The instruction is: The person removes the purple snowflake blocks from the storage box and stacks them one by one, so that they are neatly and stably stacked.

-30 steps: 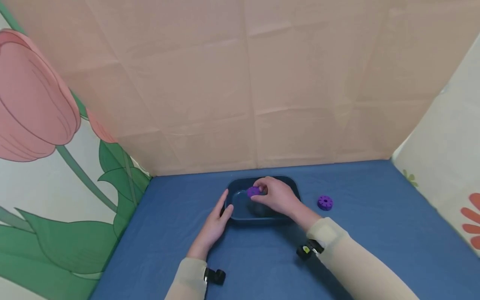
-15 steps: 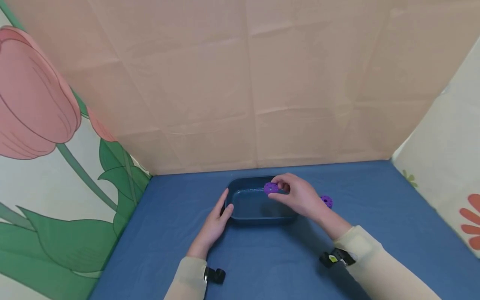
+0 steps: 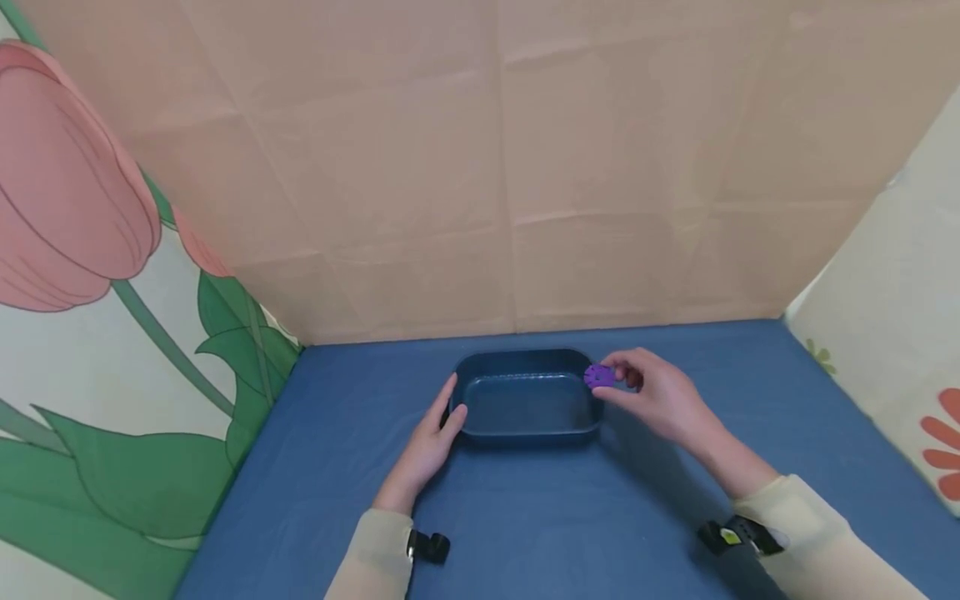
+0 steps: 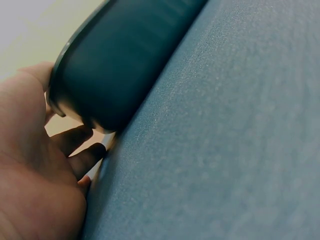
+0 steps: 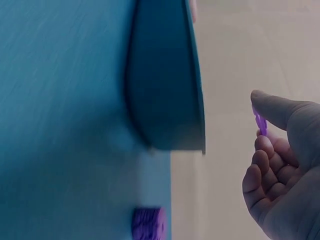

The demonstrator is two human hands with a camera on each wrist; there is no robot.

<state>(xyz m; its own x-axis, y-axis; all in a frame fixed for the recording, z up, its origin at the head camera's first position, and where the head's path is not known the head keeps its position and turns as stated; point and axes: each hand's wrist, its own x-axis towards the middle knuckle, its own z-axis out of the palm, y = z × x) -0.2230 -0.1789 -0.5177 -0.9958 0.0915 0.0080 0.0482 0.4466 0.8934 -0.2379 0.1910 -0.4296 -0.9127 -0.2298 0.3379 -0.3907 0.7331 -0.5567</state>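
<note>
A dark blue rectangular tray (image 3: 525, 407) with rounded corners stands on the blue cloth, its inside bare. My left hand (image 3: 422, 454) rests against its left end with fingers extended; in the left wrist view, fingertips (image 4: 87, 157) sit beside the tray's lower wall. Thumb and fingers of my right hand (image 3: 660, 398) pinch a thin purple notched disc (image 3: 599, 377), which overlaps the tray's right rim in the head view. The right wrist view shows this disc edge-on, raised above the rim. A stack of purple discs (image 5: 148, 223) sits on the cloth, hidden behind my right hand in the head view.
The blue cloth (image 3: 510, 525) covers the table and meets a tan backdrop (image 3: 480, 183) just behind the tray. Printed flower panels stand to the left (image 3: 112, 467) and right (image 3: 892, 333). Both wrists wear strapped black cameras.
My right hand has moved rightward with the purple disc, from over the tray's middle to its right rim, now covering the stack of discs. The left hand stays at the tray's left end.
</note>
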